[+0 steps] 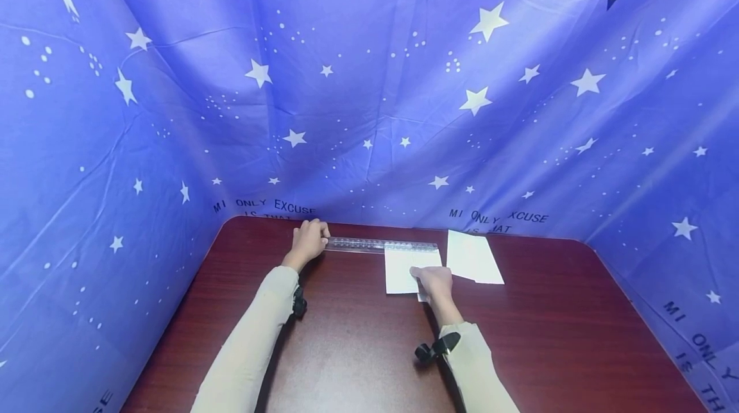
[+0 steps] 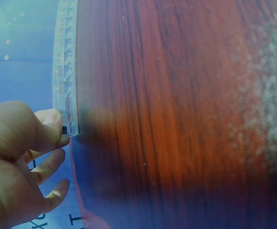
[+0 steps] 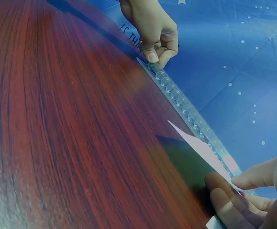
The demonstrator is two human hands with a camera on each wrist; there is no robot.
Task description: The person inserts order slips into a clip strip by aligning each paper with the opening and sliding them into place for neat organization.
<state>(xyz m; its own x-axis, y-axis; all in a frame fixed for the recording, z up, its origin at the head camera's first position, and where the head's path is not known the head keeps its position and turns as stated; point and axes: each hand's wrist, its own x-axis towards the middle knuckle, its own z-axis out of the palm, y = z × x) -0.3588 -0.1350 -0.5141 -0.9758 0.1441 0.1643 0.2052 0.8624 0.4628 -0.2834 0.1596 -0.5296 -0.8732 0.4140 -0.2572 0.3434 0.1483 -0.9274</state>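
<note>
My left hand [image 1: 308, 238] pinches the left end of a clear plastic ruler [image 1: 355, 245] between thumb and fingers near the table's far edge. In the left wrist view its other fingers are loosely bent below the ruler [image 2: 67, 71]. My right hand [image 1: 437, 283] pinches a white sheet of paper [image 1: 400, 278], which overlaps the ruler's right part in the head view. The right wrist view shows the thumb on the paper [image 3: 203, 152], with the sheet lifted at a slant and casting a shadow. A small white corner [image 3: 216, 223] shows below those fingers.
More white paper [image 1: 473, 258] lies to the right of my right hand, by the far edge. The dark red wooden table [image 1: 346, 349] has rounded far corners. A blue star-printed curtain [image 1: 369, 105] hangs around the back and sides. Black straps with cameras sit on both wrists.
</note>
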